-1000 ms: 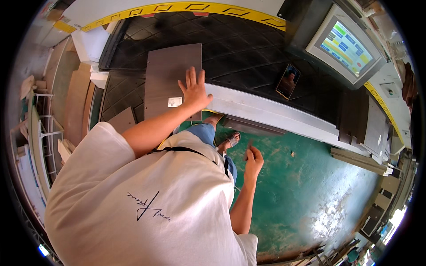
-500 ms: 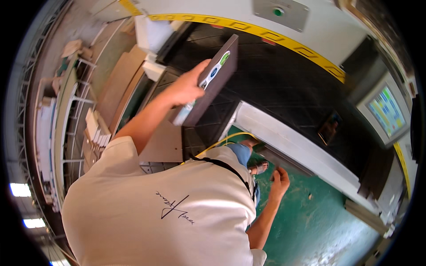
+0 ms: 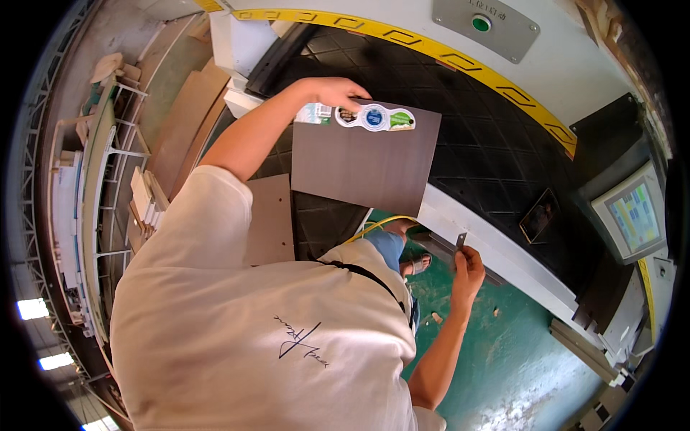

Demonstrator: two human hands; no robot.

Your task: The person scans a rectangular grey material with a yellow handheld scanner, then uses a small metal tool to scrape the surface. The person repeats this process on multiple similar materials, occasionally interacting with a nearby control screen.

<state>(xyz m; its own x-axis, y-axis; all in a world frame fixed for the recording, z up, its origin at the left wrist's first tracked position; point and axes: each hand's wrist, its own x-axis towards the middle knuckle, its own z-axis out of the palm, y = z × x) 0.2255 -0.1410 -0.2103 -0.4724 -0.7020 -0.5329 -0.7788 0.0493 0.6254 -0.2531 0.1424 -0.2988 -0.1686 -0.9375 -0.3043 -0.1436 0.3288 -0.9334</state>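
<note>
My left hand (image 3: 336,93) is closed on the upper edge of a flat brown-grey board (image 3: 366,161), with its fingers beside a colourful label (image 3: 375,118). The board's broad face is turned toward me, over a dark machine bed (image 3: 489,144). Lower and to the right, my right hand (image 3: 468,274) pinches a thin grey metal strip (image 3: 461,242) with a small hole near its upper end. What the strip is I cannot tell. It is held near the bed's white front rail (image 3: 496,251), apart from the board.
A yellow-marked beam (image 3: 402,37) and a panel with a green button (image 3: 481,24) span the far side. At right stands a screen (image 3: 630,219); a dark flat rectangle (image 3: 539,215) lies on the bed. Racks with boards (image 3: 115,151) line the left, above a green floor (image 3: 517,337).
The board has swung from a steep, edge-on tilt to showing its broad face, moving right and slightly down. My right hand has risen a little, and its metal strip now shows clearly.
</note>
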